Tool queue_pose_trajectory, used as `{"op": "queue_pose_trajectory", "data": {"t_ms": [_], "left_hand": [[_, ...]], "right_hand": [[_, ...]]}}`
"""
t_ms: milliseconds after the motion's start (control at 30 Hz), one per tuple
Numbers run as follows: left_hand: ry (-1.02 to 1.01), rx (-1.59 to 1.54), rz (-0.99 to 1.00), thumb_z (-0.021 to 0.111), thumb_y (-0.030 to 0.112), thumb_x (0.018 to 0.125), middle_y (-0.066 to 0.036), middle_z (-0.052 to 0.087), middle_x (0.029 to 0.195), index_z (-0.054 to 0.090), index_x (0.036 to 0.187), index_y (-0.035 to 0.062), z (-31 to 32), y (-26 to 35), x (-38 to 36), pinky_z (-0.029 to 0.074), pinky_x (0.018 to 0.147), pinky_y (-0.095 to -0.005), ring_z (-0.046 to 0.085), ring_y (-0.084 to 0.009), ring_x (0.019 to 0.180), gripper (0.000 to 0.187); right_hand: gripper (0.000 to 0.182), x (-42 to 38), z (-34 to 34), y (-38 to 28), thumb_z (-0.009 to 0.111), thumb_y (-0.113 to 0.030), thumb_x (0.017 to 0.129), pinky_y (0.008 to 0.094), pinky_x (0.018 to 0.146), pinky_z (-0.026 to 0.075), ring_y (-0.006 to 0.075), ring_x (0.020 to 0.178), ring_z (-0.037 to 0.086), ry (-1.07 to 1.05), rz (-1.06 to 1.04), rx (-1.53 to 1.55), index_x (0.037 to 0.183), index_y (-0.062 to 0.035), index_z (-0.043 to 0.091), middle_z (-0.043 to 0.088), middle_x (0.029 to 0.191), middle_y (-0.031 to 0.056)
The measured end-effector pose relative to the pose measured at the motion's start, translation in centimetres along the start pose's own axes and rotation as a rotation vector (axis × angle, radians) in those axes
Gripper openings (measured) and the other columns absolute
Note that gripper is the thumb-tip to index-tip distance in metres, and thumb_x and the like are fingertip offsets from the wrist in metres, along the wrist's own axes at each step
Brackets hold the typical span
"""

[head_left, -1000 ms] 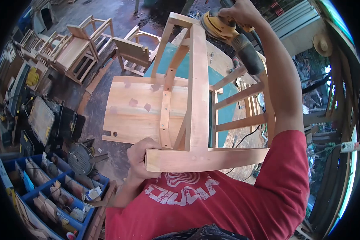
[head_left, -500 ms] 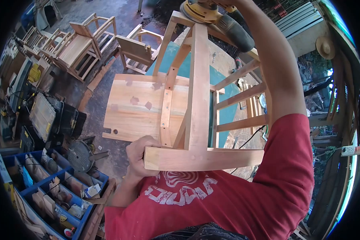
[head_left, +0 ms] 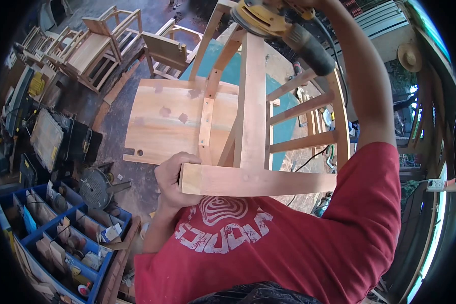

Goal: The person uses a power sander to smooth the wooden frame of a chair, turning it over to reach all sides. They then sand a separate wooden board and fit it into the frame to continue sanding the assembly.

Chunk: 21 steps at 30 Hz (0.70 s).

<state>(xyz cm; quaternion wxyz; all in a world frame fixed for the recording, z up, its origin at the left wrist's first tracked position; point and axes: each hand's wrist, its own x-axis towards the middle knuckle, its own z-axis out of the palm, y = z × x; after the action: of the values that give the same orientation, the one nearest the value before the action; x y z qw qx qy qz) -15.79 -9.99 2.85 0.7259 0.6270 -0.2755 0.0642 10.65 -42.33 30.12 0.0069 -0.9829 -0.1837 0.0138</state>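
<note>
An unfinished wooden chair [head_left: 252,101] lies tipped on the worktable, its slats on the right and its wide seat board [head_left: 159,121] on the left. My left hand [head_left: 175,180] is wrapped around the end of the near wooden rail. At the top of the view, my right hand [head_left: 309,3] grips a yellow and black orbital sander [head_left: 261,19]; its fingers are partly cut off by the frame edge. The sander's round pad rests at the far end of the long middle rail. A dark dust canister [head_left: 311,50] sticks out from the sander's side.
Several wooden chairs [head_left: 93,50] stand at the back left. A blue divided crate [head_left: 61,243] of tools and wood pieces is at lower left, near a round-topped stool [head_left: 95,187]. A power cord [head_left: 334,43] runs down by my right arm. A straw hat [head_left: 409,57] hangs at right.
The sander has come slightly nearer and to the right along the chair's far end. The chair and background sit higher in view. My left hand keeps its grip on the rail.
</note>
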Motion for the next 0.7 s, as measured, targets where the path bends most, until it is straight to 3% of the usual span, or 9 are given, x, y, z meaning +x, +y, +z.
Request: {"op": "queue_pose_trajectory", "data": {"t_ms": [133,233,267,333,400,467,567,700], "left_hand": [[0.027,0.032,0.047,0.076,0.013,0.075,-0.011,0.063,0.079,0.060,0.096,-0.0022,0.3,0.1,0.0,0.047,0.060,-0.0288,0.060,-0.0169,0.065,0.030],[-0.004,0.025,0.039,0.073,0.011,0.076,-0.010,0.062,0.077,0.059,0.093,-0.0020,0.3,0.1,0.4,0.046,0.058,-0.0291,0.058,-0.0170,0.063,0.025],[-0.008,0.016,0.032,0.072,0.011,0.077,-0.010,0.061,0.076,0.059,0.093,-0.0019,0.3,0.2,0.3,0.045,0.057,-0.0295,0.057,-0.0172,0.063,0.024],[0.000,0.009,0.039,0.072,0.010,0.077,-0.010,0.061,0.076,0.059,0.093,-0.0019,0.2,0.3,0.4,0.045,0.057,-0.0298,0.057,-0.0173,0.062,0.024],[-0.067,-0.007,0.015,0.072,0.010,0.076,-0.010,0.061,0.075,0.059,0.094,-0.0018,0.1,0.6,0.3,0.045,0.057,-0.0298,0.057,-0.0177,0.062,0.026],[-0.102,-0.035,0.016,0.073,0.010,0.075,-0.010,0.061,0.076,0.059,0.095,-0.0017,0.0,0.4,0.0,0.046,0.058,-0.0296,0.057,-0.0178,0.062,0.027],[-0.131,-0.091,0.019,0.074,0.011,0.073,-0.010,0.062,0.076,0.059,0.095,-0.0017,-0.1,-0.3,-0.4,0.047,0.058,-0.0293,0.058,-0.0181,0.063,0.029],[-0.122,-0.081,0.018,0.076,0.013,0.071,-0.011,0.063,0.077,0.060,0.096,-0.0024,-0.3,-0.5,-0.4,0.048,0.060,-0.0296,0.060,-0.0188,0.065,0.034]], "right_hand": [[0.062,-4.7,0.4,-1.4,0.084,-0.034,0.074,0.0384,0.096,0.052,0.0262,0.110,0.063,0.071,0.217,0.198,0.128,-0.0100,0.064,0.068,0.114,0.0120],[0.055,-7.6,1.2,-0.8,0.083,-0.030,0.079,0.0347,0.094,0.050,0.0207,0.104,0.061,0.153,0.321,0.395,0.124,-0.0038,0.064,0.066,0.110,0.0098],[0.051,-8.8,1.6,-2.2,0.081,-0.024,0.082,0.0334,0.091,0.051,0.0180,0.099,0.061,0.169,0.327,0.356,0.125,-0.0044,0.061,0.065,0.105,0.0084],[0.067,-11.4,4.6,0.9,0.084,-0.033,0.077,0.0368,0.085,0.057,0.0225,0.096,0.071,0.250,0.248,0.524,0.135,-0.0079,0.062,0.071,0.109,0.0132],[0.059,-12.8,5.4,1.0,0.083,-0.026,0.082,0.0334,0.083,0.055,0.0170,0.092,0.066,0.278,0.333,0.652,0.132,-0.0041,0.062,0.067,0.104,0.0108],[0.058,-13.6,7.6,3.6,0.082,-0.027,0.083,0.0327,0.078,0.057,0.0170,0.089,0.068,0.312,0.361,0.767,0.131,-0.0022,0.061,0.068,0.104,0.0119],[0.054,-14.0,9.8,5.3,0.071,-0.025,0.093,0.0336,0.058,0.063,0.0166,0.080,0.072,0.275,0.502,1.163,0.138,-0.0046,0.051,0.066,0.102,0.0104],[0.054,-14.0,12.3,7.0,0.072,-0.026,0.093,0.0348,0.054,0.062,0.0177,0.075,0.073,0.253,0.549,1.393,0.138,-0.0059,0.050,0.067,0.100,0.0094]]}}
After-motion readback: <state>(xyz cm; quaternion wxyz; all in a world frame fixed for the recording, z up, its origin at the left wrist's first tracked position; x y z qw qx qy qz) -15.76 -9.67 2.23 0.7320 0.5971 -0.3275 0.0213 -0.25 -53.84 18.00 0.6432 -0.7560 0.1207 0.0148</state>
